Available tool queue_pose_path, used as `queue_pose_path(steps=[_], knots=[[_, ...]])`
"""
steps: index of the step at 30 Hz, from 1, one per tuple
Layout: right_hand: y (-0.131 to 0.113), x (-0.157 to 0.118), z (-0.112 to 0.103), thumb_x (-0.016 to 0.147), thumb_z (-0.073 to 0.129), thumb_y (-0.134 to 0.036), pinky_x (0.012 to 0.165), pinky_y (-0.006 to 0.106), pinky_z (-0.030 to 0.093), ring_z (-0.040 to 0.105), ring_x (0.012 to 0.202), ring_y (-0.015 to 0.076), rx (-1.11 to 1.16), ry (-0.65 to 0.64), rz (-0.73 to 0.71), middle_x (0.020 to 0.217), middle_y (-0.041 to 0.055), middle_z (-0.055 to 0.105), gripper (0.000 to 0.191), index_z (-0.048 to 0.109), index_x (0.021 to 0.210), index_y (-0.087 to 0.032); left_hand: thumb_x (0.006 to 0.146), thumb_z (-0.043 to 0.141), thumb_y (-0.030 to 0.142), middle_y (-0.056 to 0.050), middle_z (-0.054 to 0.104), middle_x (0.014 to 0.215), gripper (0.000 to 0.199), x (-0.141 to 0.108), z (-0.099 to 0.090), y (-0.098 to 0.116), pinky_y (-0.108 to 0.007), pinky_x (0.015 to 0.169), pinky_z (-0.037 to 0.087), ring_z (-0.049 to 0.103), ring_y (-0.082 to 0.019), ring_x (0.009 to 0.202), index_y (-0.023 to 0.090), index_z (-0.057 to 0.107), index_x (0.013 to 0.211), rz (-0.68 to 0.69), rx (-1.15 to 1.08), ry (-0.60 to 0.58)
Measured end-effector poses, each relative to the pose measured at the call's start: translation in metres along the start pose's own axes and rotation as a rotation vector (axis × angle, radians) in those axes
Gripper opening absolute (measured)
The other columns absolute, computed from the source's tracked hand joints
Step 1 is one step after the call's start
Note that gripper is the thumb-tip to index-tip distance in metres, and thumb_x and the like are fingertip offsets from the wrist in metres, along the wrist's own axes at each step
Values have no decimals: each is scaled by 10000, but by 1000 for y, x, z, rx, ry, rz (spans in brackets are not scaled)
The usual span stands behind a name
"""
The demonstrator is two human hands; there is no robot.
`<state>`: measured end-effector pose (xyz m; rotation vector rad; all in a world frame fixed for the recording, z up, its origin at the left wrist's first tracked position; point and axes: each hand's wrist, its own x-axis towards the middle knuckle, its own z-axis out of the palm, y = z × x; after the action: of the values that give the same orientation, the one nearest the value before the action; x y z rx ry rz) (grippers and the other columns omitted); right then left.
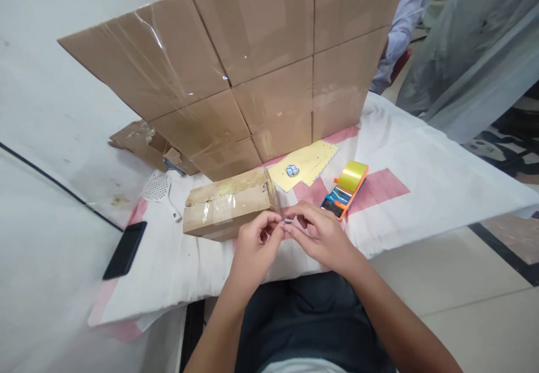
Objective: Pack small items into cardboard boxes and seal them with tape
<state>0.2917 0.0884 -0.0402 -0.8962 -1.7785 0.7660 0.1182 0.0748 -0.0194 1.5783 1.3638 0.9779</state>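
Note:
A small, thin grey piece [288,221] is pinched between my two hands near the table's front edge. It is too small for me to make out its kind. My left hand [259,244] has thumb and forefinger closed on its left end, and my right hand [322,235] pinches its right side. Just beyond my left hand lies a long, taped cardboard box [227,207]. A tape dispenser [347,187] with a yellow roll, orange edges and a blue front sits beyond my right hand. Behind my hands, a yellow sheet [309,162] bears a small blue-and-white piece [292,170].
A tall cardboard partition [273,92] stands across the back of the cloth-covered table [429,159]. To the left are a white slotted skimmer [158,187], a black phone-like slab [125,250] and torn cardboard [141,142]. A person's sleeve [402,24] shows behind the partition.

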Motion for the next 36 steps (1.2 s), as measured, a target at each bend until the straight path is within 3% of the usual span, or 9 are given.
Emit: queue_pose_path(steps=[3,8,13,17,24,31,36], knots=[[3,0,-3,1009,541,-202,795,336,505,647,906,202,-184,17,-127,970,70,702,126,628,1100,-207,954,594,358,9,639,759,191,-1,0,0,-227,643,437,563,-119,686,191,656,885,5,5,-2],[7,0,-4,1008,494,-175,811,405,496,631,939,256,-366,-9,-234,1022,114,709,211,632,1165,-202,976,582,394,10,621,736,237,-2,1,2,-233,637,434,554,-117,667,185,637,877,-1,-64,-45],[5,-2,-3,1008,521,-171,829,377,504,634,950,218,-99,-30,-187,1028,85,702,187,646,1137,-225,1005,541,406,16,583,760,251,-2,0,4,-238,664,426,531,-119,700,193,592,883,62,-105,-70],[2,-3,0,998,584,-229,726,314,484,617,821,170,98,-12,-72,911,50,670,103,668,1056,-216,1031,495,383,16,556,787,229,-3,-4,3,-247,677,398,500,-123,722,204,559,903,105,-64,-126],[-1,-3,7,959,629,-255,604,267,404,535,683,135,231,25,107,754,0,593,116,629,853,-207,1047,458,354,12,559,840,210,-5,-12,3,-246,721,389,506,-129,776,210,538,917,166,94,-165],[-2,0,1,986,569,-250,628,276,417,555,710,144,160,55,88,788,15,614,120,625,888,-209,1037,458,410,14,553,804,249,-6,-13,6,-250,697,401,513,-134,734,210,529,907,95,123,-112],[-2,1,-1,922,676,-247,654,286,448,567,720,148,179,25,3,840,21,647,67,657,977,-214,1033,456,408,-1,585,836,244,-3,-13,8,-248,698,414,534,-139,757,209,545,923,118,131,-124]])
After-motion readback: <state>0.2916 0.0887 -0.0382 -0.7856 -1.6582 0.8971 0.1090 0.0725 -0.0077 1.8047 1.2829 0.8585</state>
